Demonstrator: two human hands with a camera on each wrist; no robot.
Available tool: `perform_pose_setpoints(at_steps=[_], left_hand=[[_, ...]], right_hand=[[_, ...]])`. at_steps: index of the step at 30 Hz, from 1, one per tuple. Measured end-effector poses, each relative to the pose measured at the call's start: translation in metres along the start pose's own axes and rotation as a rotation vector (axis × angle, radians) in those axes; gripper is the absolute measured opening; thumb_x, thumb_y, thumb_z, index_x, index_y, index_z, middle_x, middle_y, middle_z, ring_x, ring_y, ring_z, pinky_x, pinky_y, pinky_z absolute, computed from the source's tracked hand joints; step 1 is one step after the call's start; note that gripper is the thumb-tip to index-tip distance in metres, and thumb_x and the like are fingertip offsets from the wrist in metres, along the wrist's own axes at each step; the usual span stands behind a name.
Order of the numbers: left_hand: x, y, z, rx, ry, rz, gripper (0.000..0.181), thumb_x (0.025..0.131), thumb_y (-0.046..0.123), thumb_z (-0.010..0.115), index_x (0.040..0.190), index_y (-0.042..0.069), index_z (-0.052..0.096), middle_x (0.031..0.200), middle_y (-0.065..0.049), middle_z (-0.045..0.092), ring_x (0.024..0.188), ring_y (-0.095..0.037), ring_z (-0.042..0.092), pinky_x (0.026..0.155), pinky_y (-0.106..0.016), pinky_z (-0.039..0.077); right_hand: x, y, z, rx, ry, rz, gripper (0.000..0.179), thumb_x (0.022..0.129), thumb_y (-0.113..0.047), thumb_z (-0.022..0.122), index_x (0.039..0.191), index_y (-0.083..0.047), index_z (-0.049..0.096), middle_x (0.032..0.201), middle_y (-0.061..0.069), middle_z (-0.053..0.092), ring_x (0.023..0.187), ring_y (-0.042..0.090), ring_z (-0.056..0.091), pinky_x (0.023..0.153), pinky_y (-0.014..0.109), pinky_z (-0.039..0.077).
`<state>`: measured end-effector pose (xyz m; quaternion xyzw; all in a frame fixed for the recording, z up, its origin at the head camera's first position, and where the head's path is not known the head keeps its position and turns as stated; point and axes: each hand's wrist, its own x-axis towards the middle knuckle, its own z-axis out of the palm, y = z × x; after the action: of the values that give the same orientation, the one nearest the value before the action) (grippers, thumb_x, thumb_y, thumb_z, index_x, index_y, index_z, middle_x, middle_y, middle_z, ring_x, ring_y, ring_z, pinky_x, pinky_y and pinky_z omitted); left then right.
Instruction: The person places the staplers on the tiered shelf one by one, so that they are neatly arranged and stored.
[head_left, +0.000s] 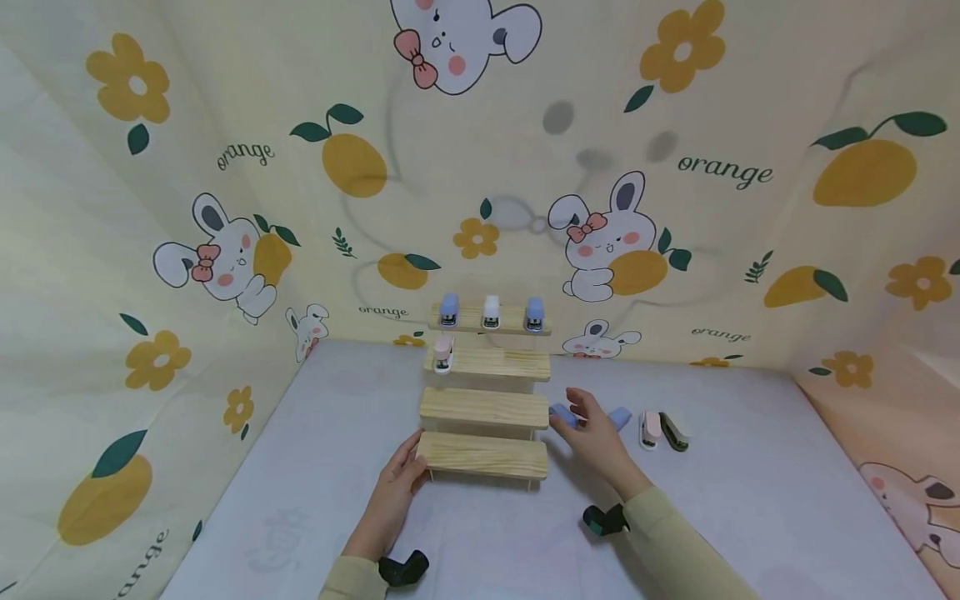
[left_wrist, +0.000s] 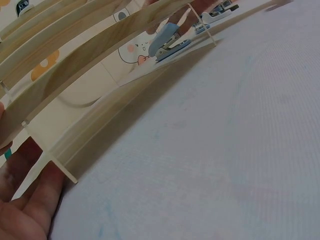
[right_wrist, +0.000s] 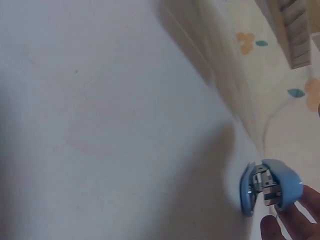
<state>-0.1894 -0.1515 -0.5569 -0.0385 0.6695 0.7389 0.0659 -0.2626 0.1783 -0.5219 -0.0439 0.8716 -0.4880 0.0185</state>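
Note:
A tiered wooden stand [head_left: 483, 454] rises in steps in the middle of the table. My left hand [head_left: 393, 487] grips the left end of its lowest board, fingers around the thin side support [left_wrist: 62, 170]. To the right of the stand, my right hand [head_left: 596, 437] pinches a light blue stapler [right_wrist: 282, 185] between thumb and fingers, low over the table. Two blue staplers and a white stapler [head_left: 491, 312] stand in a row on the top board. One step down, a pink stapler [head_left: 443, 353] stands at the left end.
Right of my right hand lie another blue stapler [head_left: 620, 417], a pink and white stapler [head_left: 650, 430] and a dark green stapler [head_left: 674, 432]. A printed cloth [head_left: 480, 150] with rabbits and oranges hangs behind and at both sides of the white table [head_left: 300, 500].

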Motion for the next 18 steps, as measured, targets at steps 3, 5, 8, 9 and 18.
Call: perform_pose_setpoints(at_steps=[3,5,8,9,18], left_hand=[[0.0,-0.001,0.0,0.0,0.011,-0.007,0.051,0.102,0.023,0.048,0.151,0.019,0.033,0.155,-0.011,0.031,0.137,-0.024,0.036,0.11,-0.039,0.036],[0.0,-0.001,0.001,-0.002,0.01,-0.005,0.051,0.102,0.023,0.048,0.151,0.019,0.033,0.155,-0.011,0.03,0.137,-0.025,0.036,0.11,-0.04,0.036],[0.0,-0.002,0.001,-0.014,0.015,-0.016,0.051,0.102,0.023,0.049,0.15,0.02,0.034,0.155,-0.009,0.031,0.137,-0.023,0.035,0.11,-0.038,0.036],[0.001,-0.002,0.0,-0.014,0.014,-0.014,0.051,0.102,0.023,0.049,0.151,0.019,0.034,0.155,-0.01,0.03,0.138,-0.023,0.035,0.11,-0.038,0.036],[0.002,-0.003,-0.002,-0.005,0.01,-0.019,0.052,0.102,0.026,0.05,0.151,0.02,0.033,0.155,-0.01,0.03,0.137,-0.024,0.035,0.11,-0.039,0.036]], right_hand=[[0.003,0.003,0.002,-0.001,-0.017,0.021,0.076,0.091,-0.044,0.065,0.149,-0.01,0.029,0.151,0.016,0.033,0.134,0.037,0.038,0.108,0.05,0.038],[0.005,0.006,0.003,-0.007,-0.022,0.038,0.078,0.091,-0.046,0.065,0.15,-0.012,0.028,0.152,0.015,0.032,0.133,0.037,0.039,0.107,0.05,0.039],[0.007,0.008,0.005,-0.025,-0.025,0.067,0.079,0.09,-0.048,0.065,0.151,-0.014,0.028,0.152,0.013,0.033,0.13,0.034,0.043,0.103,0.05,0.043],[0.008,0.009,0.005,-0.038,-0.023,0.076,0.079,0.089,-0.048,0.065,0.151,-0.015,0.029,0.151,0.012,0.035,0.128,0.033,0.045,0.101,0.049,0.045],[0.013,0.016,0.005,-0.132,-0.111,0.082,0.077,0.089,-0.047,0.066,0.152,-0.021,0.031,0.138,0.013,0.05,0.109,0.026,0.054,0.091,0.045,0.049]])
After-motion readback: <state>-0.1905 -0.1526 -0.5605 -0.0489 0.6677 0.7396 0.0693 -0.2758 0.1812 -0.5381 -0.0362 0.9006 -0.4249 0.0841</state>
